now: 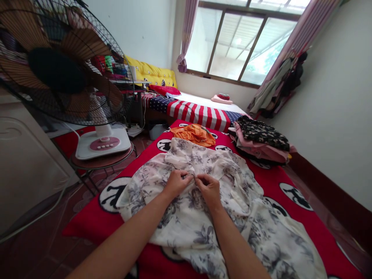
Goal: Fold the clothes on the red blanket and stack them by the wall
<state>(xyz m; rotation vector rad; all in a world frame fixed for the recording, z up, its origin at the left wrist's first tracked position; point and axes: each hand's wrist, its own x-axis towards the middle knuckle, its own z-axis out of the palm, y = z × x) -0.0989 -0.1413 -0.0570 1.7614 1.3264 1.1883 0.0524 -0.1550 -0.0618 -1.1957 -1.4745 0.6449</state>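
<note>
A white garment with a grey flower print lies spread and crumpled over a red blanket with round black-and-white patches. My left hand and my right hand meet at the middle of the garment. Both are closed, each pinching a fold of the cloth, fingertips almost touching each other.
An orange cloth lies bunched beyond the garment. A stack of folded clothes sits at the right, near the wall. A standing fan on a small round stand is at the left. A striped bed and a window are behind.
</note>
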